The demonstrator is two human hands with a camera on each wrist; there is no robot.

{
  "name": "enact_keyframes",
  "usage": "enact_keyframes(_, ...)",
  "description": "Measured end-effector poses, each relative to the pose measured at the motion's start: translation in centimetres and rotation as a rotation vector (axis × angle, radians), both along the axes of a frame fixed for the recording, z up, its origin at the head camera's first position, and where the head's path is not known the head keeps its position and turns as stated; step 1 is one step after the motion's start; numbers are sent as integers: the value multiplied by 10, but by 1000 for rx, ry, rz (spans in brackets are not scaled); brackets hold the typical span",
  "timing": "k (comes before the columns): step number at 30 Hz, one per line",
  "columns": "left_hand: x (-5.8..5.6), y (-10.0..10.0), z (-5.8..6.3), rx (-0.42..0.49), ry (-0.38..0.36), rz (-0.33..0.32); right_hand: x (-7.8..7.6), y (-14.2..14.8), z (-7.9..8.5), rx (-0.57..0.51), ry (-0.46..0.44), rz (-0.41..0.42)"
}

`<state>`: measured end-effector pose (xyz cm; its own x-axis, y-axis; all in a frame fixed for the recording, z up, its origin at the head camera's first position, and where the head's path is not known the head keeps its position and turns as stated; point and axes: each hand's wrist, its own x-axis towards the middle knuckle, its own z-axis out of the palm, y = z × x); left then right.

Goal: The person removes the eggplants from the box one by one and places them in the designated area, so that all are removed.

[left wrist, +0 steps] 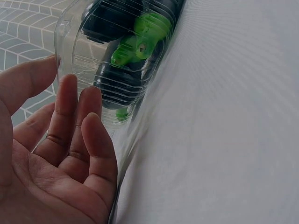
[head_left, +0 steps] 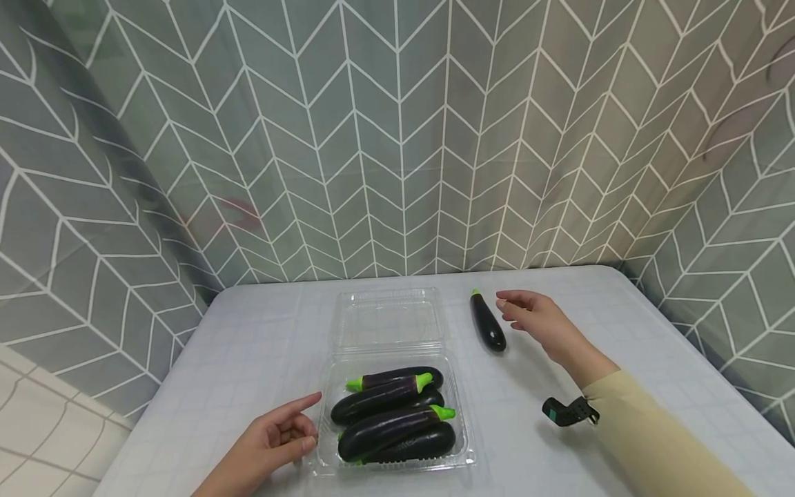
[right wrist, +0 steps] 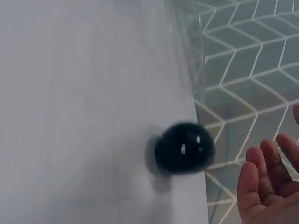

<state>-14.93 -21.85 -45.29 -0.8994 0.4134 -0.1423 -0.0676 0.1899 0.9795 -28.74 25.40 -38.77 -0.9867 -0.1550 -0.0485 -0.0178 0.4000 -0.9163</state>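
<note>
A clear plastic clamshell box lies with its lid folded back, and several dark eggplants with green stems are piled in its base. My left hand is at the box's left side, index finger extended and the other fingers loosely bent. In the left wrist view its fingertips come right up to the clear wall. One separate eggplant lies on the table to the right of the lid, stem pointing away. Just right of it, my right hand hovers with relaxed fingers and nothing held.
The open lid lies flat behind the box base. A white cloth covers the table. Patterned grey curtains stand along the back and both sides. On the right wrist is a black strap device.
</note>
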Motion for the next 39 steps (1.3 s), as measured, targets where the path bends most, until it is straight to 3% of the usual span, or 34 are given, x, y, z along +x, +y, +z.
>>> enact_keyframes(8, 0, 0, 0, -1, -2, -1, 25, -19, 2, -84, -20, 72)
enact_keyframes(20, 0, 0, 0, 20, 23, -25, 46, -36, -8, -205, -76, 184)
enact_keyframes(28, 0, 0, 0, 36, 50, -39, 55, -47, -9, -214, -75, 240)
enact_keyframes(39, 0, 0, 2, 47, 45, -34, 74, -68, -8, -131, -35, 314)
